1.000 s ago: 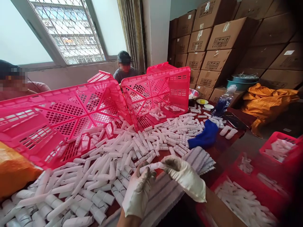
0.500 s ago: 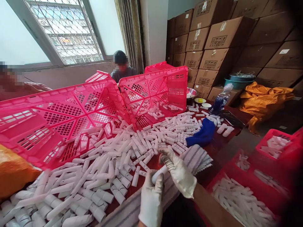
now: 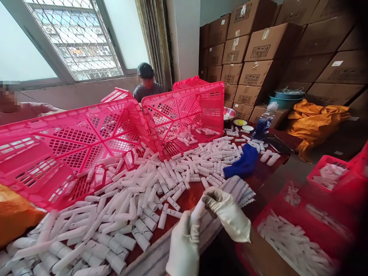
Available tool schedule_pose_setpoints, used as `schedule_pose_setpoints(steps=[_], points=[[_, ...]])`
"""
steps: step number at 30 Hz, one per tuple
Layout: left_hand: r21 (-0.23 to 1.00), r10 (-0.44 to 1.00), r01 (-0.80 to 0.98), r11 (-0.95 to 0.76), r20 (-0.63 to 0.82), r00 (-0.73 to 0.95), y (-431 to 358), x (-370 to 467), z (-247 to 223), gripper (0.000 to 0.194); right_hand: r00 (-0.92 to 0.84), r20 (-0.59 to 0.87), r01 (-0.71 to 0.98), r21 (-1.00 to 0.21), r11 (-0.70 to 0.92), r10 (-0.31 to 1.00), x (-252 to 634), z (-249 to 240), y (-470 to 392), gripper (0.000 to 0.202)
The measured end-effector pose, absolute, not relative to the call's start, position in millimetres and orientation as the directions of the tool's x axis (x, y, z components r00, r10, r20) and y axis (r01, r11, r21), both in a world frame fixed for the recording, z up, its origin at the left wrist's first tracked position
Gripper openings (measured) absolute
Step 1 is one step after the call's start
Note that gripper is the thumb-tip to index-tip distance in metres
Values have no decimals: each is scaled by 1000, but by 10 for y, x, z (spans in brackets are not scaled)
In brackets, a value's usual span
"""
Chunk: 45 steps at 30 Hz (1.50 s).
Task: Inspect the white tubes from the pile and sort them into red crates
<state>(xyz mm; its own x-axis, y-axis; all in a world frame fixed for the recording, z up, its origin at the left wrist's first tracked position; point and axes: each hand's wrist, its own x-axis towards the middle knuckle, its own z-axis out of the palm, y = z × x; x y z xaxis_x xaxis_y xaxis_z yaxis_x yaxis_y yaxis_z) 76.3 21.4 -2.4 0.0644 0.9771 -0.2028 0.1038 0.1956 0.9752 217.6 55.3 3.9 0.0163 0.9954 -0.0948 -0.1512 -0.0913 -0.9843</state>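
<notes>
My left hand (image 3: 184,241), in a white glove, is closed around the lower part of a white tube (image 3: 198,212), which tilts up and to the right. The fingers of my gloved right hand (image 3: 227,210) are curled in a pinch at the tube's upper end. Both hands are over a striped towel (image 3: 211,226) along the near table edge. Beyond them a large heap of similar white tubes (image 3: 138,195) covers the table, several with dark marks. A blue cloth (image 3: 243,161) lies just past the towel.
Two pink crates (image 3: 100,132) (image 3: 184,107) lie tipped on their sides behind the heap. A bottle (image 3: 263,120) and small dishes (image 3: 240,122) stand at the back right. Lower right, a red crate (image 3: 247,253) holds white pieces. Two people sit across the table; cartons (image 3: 258,73) are stacked behind.
My right hand has come down from above the tube, and its fingers have closed at the tube's upper end. My left hand keeps its hold, with the tube raised slightly.
</notes>
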Motion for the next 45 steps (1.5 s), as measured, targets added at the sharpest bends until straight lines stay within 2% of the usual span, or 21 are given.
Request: schedule_pose_setpoints(steps=[2,4,6,7,9,12,14,16,18,19,21,22,24,25,27,29,32,35,39,42,45], points=[[944,1000,330,15,-10,-17,219,754,-23,29,-7,-141,-131,-981,-141,990,2181,88,539,37],[946,999,324,13,2,-47,230,753,-9,29,13,-115,-105,-988,-113,993,2180,131,515,36],[981,984,97,167,-172,44,243,758,11,36,20,-26,-57,-998,-25,999,2183,155,485,33],[954,947,-55,295,-284,150,247,761,19,40,17,30,-31,-999,31,999,2190,159,471,31],[771,801,-294,565,-427,419,252,759,24,48,-5,127,12,-992,127,992,2219,157,449,28],[466,561,-365,806,-403,723,255,750,17,50,-35,217,16,-976,218,975,2305,147,433,27],[409,457,-301,862,-367,810,258,758,23,51,-43,258,-2,-966,258,965,2372,141,426,30],[527,529,-286,801,-398,749,260,791,43,52,-4,254,-22,-967,254,967,2422,128,413,32],[789,770,-226,571,-420,481,253,844,65,49,64,156,-57,-985,160,986,2443,97,393,32],[901,881,-127,414,-363,303,246,874,73,46,91,88,-81,-992,96,992,2443,75,383,32],[978,981,103,184,-189,44,227,927,75,41,124,-4,-122,-993,11,992,2439,24,365,33],[976,988,153,154,-154,-9,219,945,71,40,130,-11,-127,-992,5,991,2439,0,359,33],[969,969,48,242,-244,43,211,952,64,40,128,43,-108,-993,57,991,2453,-22,356,30],[935,931,-75,346,-332,152,213,939,64,41,109,87,-91,-991,97,990,2468,-16,358,27],[748,763,-284,601,-430,483,230,889,74,44,29,176,-56,-982,178,984,2502,35,363,22],[538,581,-332,774,-396,711,252,839,90,47,-53,237,-37,-971,235,970,2531,110,363,19],[428,527,-360,829,-381,760,255,865,81,49,-93,250,-17,-968,249,964,2553,159,319,18],[457,572,-393,798,-367,734,206,1048,1,47,41,197,-17,-980,198,979,2593,69,204,18],[524,578,-335,783,-412,704,135,1327,-136,42,193,130,-70,-987,146,973,2736,-89,22,19],[709,685,-254,657,-422,594,133,1420,-168,47,227,130,-111,-981,159,965,2859,-116,-12,26],[949,866,57,310,-306,394,160,1420,-143,44,308,81,-64,-992,106,948,2919,-82,55,27]])
